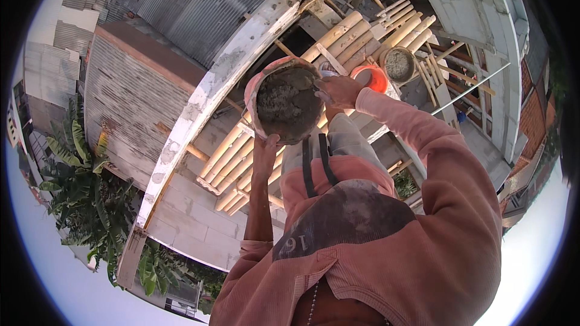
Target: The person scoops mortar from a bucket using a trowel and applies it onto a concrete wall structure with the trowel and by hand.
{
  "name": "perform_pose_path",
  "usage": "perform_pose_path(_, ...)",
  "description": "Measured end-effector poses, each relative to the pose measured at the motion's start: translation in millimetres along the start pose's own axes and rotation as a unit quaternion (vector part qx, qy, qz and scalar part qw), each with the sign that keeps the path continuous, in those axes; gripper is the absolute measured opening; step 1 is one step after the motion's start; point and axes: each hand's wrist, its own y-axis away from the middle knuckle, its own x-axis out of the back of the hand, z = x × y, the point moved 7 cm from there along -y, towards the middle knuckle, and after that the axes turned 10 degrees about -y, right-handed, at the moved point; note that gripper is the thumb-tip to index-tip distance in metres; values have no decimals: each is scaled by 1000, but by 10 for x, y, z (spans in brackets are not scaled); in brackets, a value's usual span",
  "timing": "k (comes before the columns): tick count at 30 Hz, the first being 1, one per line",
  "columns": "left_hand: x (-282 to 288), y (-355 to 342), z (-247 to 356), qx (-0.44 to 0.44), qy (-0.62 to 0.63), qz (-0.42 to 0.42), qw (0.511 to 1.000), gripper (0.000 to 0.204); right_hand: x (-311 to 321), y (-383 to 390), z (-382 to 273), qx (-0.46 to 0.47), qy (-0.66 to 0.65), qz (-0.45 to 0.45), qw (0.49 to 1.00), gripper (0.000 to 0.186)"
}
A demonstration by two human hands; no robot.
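Observation:
A pinkish bucket (257, 84) holding grey wet mortar (285, 99) is raised in front of me, tilted toward the camera. My left hand (266, 151) grips it from below at its lower edge, and my right hand (332, 92) is closed on its upper right rim. Just beyond my right hand stands an orange bucket (377, 78) with grey contents, beside another round container (399, 64) of grey mix. A small pale item near the right hand is too hidden to name.
I am up on a platform of round poles (226, 163) and boards. A whitish wall top (199, 102) runs along my left, with corrugated roofs (139, 102) and banana plants (75, 181) beyond it. Loose sticks and a long pale bar (471, 89) lie to the right among block walls.

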Motion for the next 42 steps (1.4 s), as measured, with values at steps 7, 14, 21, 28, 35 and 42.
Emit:
perform_pose_path(7,-103,24,87,-13,2,-23,1000,49,-340,127,-218,42,-168,-63,983,39)
perform_pose_path(14,-44,-255,-276,47,92,-35,994,42,-331,447,-196,-91,-289,-86,949,53)
perform_pose_path(21,282,-312,-361,66,244,30,967,30,-158,548,-353,-157,-433,-13,888,55)
perform_pose_path(28,737,-77,-461,45,239,76,967,47,659,-170,-244,-82,-872,83,475,28)
perform_pose_path(35,884,185,-713,70,255,113,958,56,420,-485,-414,-37,-959,86,266,25)
perform_pose_path(42,716,176,-730,77,228,95,966,57,117,323,-825,-142,-853,62,498,30)
